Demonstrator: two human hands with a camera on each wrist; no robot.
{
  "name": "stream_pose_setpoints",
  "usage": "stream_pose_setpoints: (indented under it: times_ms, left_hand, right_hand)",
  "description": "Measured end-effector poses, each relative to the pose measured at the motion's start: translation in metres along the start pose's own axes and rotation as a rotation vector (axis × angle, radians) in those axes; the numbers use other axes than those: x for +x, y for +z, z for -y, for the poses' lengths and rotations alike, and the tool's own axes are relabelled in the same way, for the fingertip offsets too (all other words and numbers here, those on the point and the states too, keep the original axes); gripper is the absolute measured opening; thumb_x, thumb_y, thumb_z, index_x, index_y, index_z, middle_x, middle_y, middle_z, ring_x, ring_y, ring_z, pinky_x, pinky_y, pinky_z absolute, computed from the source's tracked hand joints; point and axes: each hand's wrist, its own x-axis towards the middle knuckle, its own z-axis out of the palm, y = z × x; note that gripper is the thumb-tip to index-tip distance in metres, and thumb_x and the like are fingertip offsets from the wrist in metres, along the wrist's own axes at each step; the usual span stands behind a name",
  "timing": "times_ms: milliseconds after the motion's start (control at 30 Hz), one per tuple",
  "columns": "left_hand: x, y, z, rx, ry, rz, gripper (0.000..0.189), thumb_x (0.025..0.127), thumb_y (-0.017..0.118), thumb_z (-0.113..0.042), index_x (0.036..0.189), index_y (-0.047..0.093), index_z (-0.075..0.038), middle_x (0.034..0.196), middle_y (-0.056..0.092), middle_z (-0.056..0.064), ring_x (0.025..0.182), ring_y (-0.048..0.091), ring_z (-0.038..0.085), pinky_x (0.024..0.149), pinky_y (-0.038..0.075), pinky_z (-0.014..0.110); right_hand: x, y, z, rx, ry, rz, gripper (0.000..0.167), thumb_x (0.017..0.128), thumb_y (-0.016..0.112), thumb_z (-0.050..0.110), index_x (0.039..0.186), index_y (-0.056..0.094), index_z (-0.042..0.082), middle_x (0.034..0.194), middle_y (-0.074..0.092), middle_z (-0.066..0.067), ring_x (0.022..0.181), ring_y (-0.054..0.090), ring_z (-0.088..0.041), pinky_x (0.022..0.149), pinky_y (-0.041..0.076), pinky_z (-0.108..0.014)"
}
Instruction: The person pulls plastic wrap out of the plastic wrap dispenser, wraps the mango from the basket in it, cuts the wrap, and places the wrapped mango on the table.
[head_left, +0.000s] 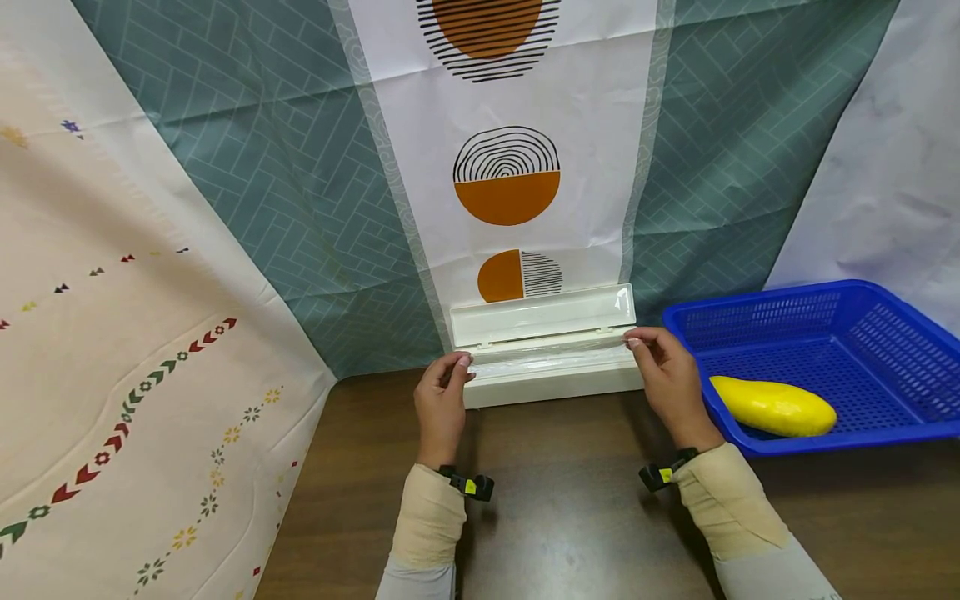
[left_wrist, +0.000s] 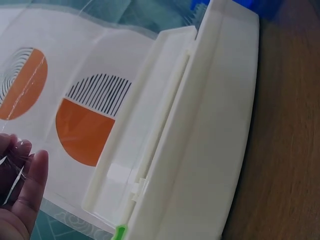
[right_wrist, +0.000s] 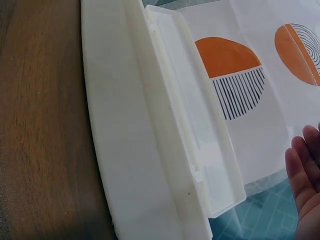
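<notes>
A long white cling film dispenser (head_left: 558,387) lies on the table with its lid (head_left: 543,317) raised at the back. Clear cling film (head_left: 551,358) stretches across its top between the two hands. At the dispenser's left end, the left hand (head_left: 442,408) pinches one edge of the film between thumb and fingers; crinkled film shows at those fingers in the left wrist view. The right hand (head_left: 671,387) pinches the film's other side near the right end. In the right wrist view only part of the right hand (right_wrist: 306,175) appears, and its pinch is out of sight.
A blue plastic basket (head_left: 862,437) stands to the right, close to the right hand, with a yellow oblong object (head_left: 776,407) in it. Patterned cloth (head_left: 300,208) hangs behind the brown wooden table (head_left: 555,500). A small green part (left_wrist: 120,232) sits at the dispenser's end.
</notes>
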Motion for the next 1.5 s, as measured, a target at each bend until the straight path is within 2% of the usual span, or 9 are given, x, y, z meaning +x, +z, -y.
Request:
stream_pose_setpoints:
  times_ms: [267,467,633,767,833,933,1100,1367,1500]
  left_hand:
    - [0.0,-0.002,-0.006,-0.02,0.004,0.005,0.023,0.098,0.066,-0.023,0.111,0.074,-0.005,0.111,0.071,0.014,0.094,0.071,0.036,0.084,0.058,0.021]
    - [-0.001,-0.002,-0.015,-0.011,0.009,-0.004,0.021,0.099,0.064,-0.013,0.113,0.073,0.0,0.112,0.07,0.02,0.097,0.07,0.04,0.085,0.056,0.018]
    - [-0.005,-0.003,-0.038,0.025,0.032,-0.012,0.019,0.098,0.063,-0.006,0.111,0.072,0.005,0.109,0.07,0.022,0.099,0.068,0.037,0.084,0.053,0.014]
    - [-0.009,-0.004,-0.054,0.037,0.062,-0.012,0.019,0.098,0.064,-0.006,0.11,0.072,0.007,0.108,0.071,0.022,0.098,0.068,0.025,0.083,0.052,0.013]
    - [-0.009,-0.004,-0.054,0.039,0.063,-0.016,0.019,0.098,0.064,-0.006,0.11,0.073,0.006,0.108,0.071,0.022,0.098,0.067,0.021,0.084,0.052,0.013]
    - [-0.006,-0.004,-0.043,0.033,0.064,-0.024,0.019,0.098,0.066,-0.011,0.109,0.074,0.001,0.108,0.072,0.018,0.097,0.066,0.015,0.084,0.051,0.013]
    - [-0.001,-0.006,-0.025,0.011,0.098,-0.016,0.025,0.097,0.068,-0.024,0.109,0.076,-0.004,0.107,0.073,0.01,0.097,0.066,0.011,0.083,0.053,0.015]
    - [-0.002,-0.008,-0.03,0.023,0.12,-0.029,0.023,0.096,0.069,-0.027,0.107,0.077,-0.009,0.106,0.072,0.007,0.094,0.065,0.013,0.081,0.053,0.016]
    - [-0.004,-0.009,-0.033,0.029,0.129,-0.044,0.024,0.096,0.069,-0.027,0.108,0.077,-0.007,0.106,0.07,0.006,0.094,0.063,0.015,0.079,0.051,0.016]
  right_hand:
    - [0.001,-0.001,-0.007,0.028,-0.053,-0.017,0.017,0.1,0.059,0.004,0.112,0.07,0.0,0.101,0.07,-0.019,0.087,0.062,0.0,0.072,0.046,-0.009]
    - [0.002,-0.002,-0.001,0.027,-0.052,-0.027,0.017,0.101,0.059,0.005,0.112,0.071,0.001,0.1,0.07,-0.017,0.084,0.06,-0.001,0.069,0.045,-0.011]
    - [0.001,-0.003,0.003,0.023,-0.049,-0.038,0.017,0.101,0.059,0.006,0.112,0.071,0.002,0.101,0.069,-0.014,0.081,0.056,-0.004,0.067,0.043,-0.013]
    - [0.002,-0.004,0.007,0.033,-0.05,-0.046,0.017,0.101,0.059,0.007,0.113,0.07,0.002,0.103,0.069,-0.013,0.083,0.056,-0.005,0.07,0.044,-0.012]
    - [0.002,-0.004,0.009,0.043,-0.051,-0.048,0.018,0.101,0.059,0.007,0.113,0.07,0.002,0.104,0.069,-0.014,0.085,0.058,-0.006,0.071,0.045,-0.011]
    - [0.002,-0.004,0.011,0.056,-0.057,-0.055,0.018,0.101,0.059,0.006,0.113,0.07,0.001,0.105,0.07,-0.013,0.087,0.06,-0.007,0.073,0.045,-0.01]
    - [0.002,-0.004,0.014,0.072,-0.079,-0.075,0.017,0.099,0.06,0.002,0.113,0.07,-0.001,0.104,0.07,0.0,0.087,0.061,-0.008,0.073,0.045,-0.01]
    - [0.003,-0.007,0.019,0.075,-0.094,-0.077,0.018,0.1,0.059,0.004,0.113,0.069,-0.002,0.104,0.069,0.005,0.093,0.063,-0.006,0.079,0.049,-0.01]
    - [0.003,-0.007,0.019,0.085,-0.099,-0.069,0.018,0.1,0.059,0.005,0.114,0.068,-0.003,0.104,0.068,0.009,0.095,0.064,-0.006,0.082,0.05,-0.01]
